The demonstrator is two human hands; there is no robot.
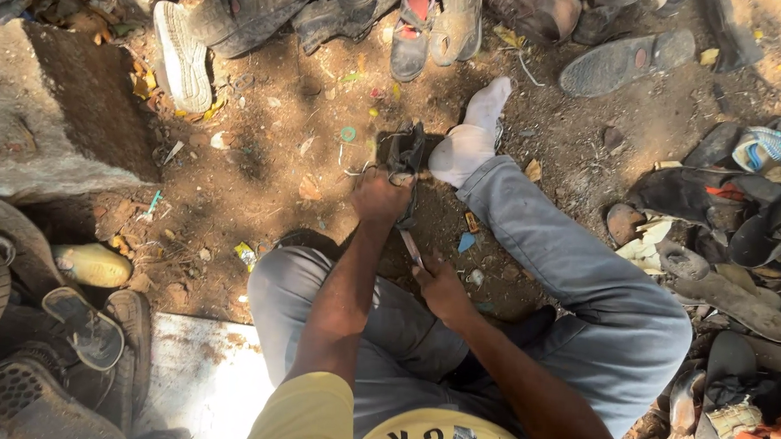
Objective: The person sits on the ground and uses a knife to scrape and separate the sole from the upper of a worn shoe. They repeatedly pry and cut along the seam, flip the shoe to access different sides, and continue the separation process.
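I sit on the dirt ground with my right leg stretched out, its white-socked foot point(469, 140) resting against a dark worn shoe point(405, 152). My left hand point(378, 197) grips the near end of that shoe and holds it down. My right hand point(441, 288) is closed around the handle of a thin bladed tool point(410, 247) whose tip reaches toward the shoe just below my left hand.
Old shoes and sandals lie at the top point(434, 19), in a heap on the right point(733, 226) and at the lower left point(43, 336). A large stone block point(53, 99) stands at the left. A white board point(199, 378) lies by my left knee.
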